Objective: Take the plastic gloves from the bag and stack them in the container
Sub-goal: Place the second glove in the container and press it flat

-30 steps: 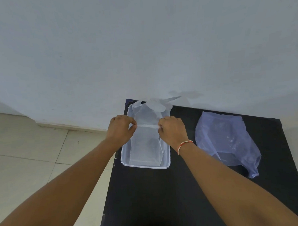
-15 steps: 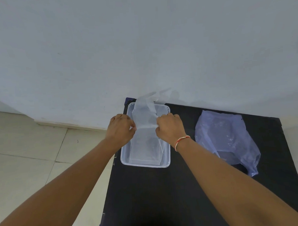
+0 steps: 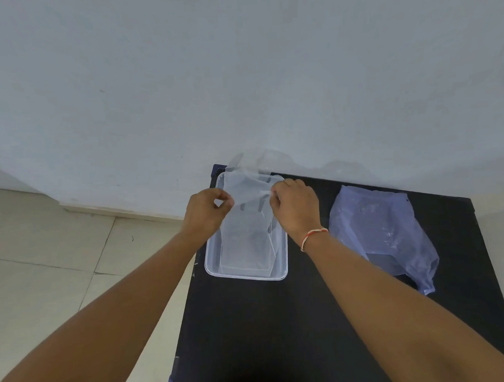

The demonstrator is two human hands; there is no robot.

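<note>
You hold one clear glove (image 3: 246, 188) stretched over the container (image 3: 281, 259), your left hand (image 3: 207, 211) and right hand (image 3: 295, 209) each pinching an edge. Some film seems already stacked inside; the bag (image 3: 382, 231) beside it looks part-full. Black table (image 3: 280, 334), pale wall (image 3: 240, 75), tiled floor (image 3: 46, 272).

My arms are bare all the way up, with no sleeve showing on either one. My left hand (image 3: 207, 211) wears nothing: no ring, no band, no glove. My right hand (image 3: 296, 209) is bare too. Just behind that hand, round the wrist, sits a thin thread bracelet (image 3: 312, 237), red and pale strands twisted together, lying loose and slanting across the wrist.
</note>
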